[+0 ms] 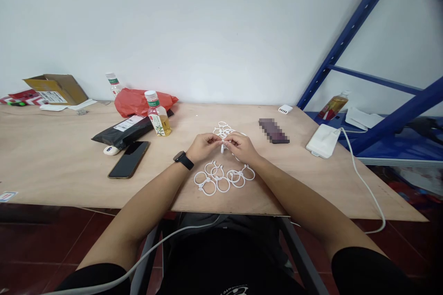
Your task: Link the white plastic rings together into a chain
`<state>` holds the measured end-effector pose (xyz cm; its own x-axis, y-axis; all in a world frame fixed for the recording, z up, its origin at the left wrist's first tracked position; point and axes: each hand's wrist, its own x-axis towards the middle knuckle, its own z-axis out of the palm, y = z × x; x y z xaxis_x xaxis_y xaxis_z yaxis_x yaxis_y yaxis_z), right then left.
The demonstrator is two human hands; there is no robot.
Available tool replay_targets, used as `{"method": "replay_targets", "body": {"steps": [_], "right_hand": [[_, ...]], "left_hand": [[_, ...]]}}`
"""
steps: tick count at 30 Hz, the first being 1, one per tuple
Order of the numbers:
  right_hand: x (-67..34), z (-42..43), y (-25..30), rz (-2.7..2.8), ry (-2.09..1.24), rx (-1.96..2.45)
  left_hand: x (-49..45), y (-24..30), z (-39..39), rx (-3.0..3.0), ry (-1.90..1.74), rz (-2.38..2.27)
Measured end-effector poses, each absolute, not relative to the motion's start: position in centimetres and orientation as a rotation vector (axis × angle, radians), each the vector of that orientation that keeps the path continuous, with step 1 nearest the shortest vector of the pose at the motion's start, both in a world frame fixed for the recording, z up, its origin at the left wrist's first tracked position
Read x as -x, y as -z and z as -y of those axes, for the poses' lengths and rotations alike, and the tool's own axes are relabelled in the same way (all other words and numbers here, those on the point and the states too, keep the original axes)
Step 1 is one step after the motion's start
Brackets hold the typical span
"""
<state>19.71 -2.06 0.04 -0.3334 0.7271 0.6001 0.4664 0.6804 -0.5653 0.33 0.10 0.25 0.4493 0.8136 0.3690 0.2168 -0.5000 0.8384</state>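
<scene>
My left hand [204,146] and my right hand [241,146] meet fingertip to fingertip over the table. Both pinch one small white plastic ring [222,148], seen nearly edge-on between them; the fingers cover much of it. Just beyond my hands lies a loose group of white rings [222,124], partly hidden by my fingers. Closer to me, below my wrists, several more white rings [223,185] with small clip-like ends lie flat, some overlapping. A black watch [183,160] is on my left wrist.
Left of my arms lie a phone [129,160], a white oval case [111,150], a black parcel [121,134], a drink bottle [158,117] and a red bag [133,101]. To the right are a pixelated dark object [273,131], a white power bank [323,141] with cable and a blue rack [349,18].
</scene>
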Motion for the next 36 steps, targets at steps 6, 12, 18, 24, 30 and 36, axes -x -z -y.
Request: {"method": "replay_targets", "body": {"steps": [6, 12, 18, 24, 30, 36], "right_hand": [[-19.5, 1.9, 0.3, 2.026, -0.337, 0.911], [-19.9, 2.0, -0.1, 2.033, -0.156, 1.017], [-21.3, 1.2, 0.2, 1.896, 0.065, 1.312], [-21.5, 1.1, 0.3, 1.906, 0.048, 1.323], [-20.5, 1.8, 0.0, 2.05, -0.052, 1.144], [-20.0, 1.8, 0.6, 2.179, -0.147, 0.985]], "left_hand": [[-0.4, -0.4, 0.0, -2.017, -1.017, -0.886], [0.0, -0.5, -0.3, -2.02, -0.986, -0.873], [2.2, -0.8, -0.8, -2.132, -0.4, -0.836], [2.5, -0.8, -0.9, -2.239, -0.269, -0.854], [2.1, -1.1, -1.2, -2.384, -0.62, -0.991], [1.6, -1.3, -0.7, -2.361, -0.925, -0.867]]}}
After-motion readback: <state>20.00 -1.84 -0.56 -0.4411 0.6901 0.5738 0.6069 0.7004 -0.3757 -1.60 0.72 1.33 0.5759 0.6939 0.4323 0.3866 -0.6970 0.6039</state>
